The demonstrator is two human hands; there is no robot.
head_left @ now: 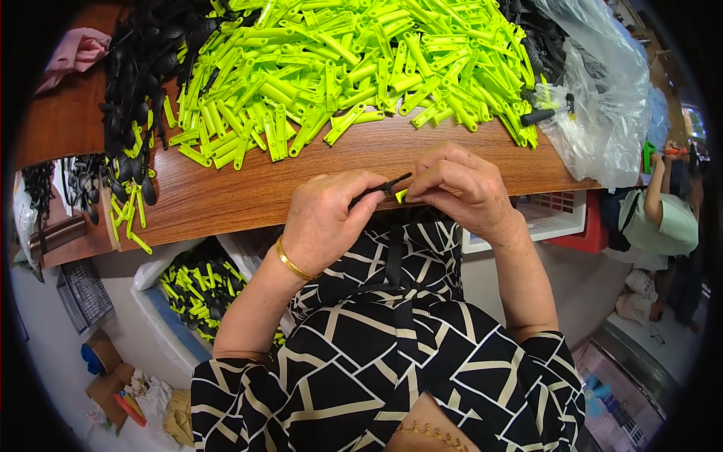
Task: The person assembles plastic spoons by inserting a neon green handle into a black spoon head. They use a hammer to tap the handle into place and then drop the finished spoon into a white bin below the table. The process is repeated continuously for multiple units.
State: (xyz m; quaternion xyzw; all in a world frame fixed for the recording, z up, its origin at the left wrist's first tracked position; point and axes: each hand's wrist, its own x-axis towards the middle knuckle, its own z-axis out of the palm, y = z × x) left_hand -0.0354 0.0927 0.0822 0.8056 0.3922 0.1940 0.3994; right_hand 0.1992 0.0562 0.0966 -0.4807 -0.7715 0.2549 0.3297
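My left hand (327, 215) pinches a thin black plastic part (393, 183) between thumb and forefinger, its narrow end pointing toward the right hand. Opposite it, the fingers of my right hand (465, 187) are closed on a small neon-yellow piece (401, 196), mostly covered by the fingertips. Both hands are close together over the near edge of the wooden table (226, 197). Whether the two parts touch or are joined, I cannot tell. Just beyond the hands spreads a big heap of neon-yellow plastic strips (339, 71) with holes in their ends.
Black plastic parts (139, 75) are heaped left of the strips. A black-handled tool (544, 114) lies by a clear plastic bag (602, 94) at right. Below the table's left side, a lined box (197, 290) holds black-and-yellow pieces. Another person (666, 218) is at far right.
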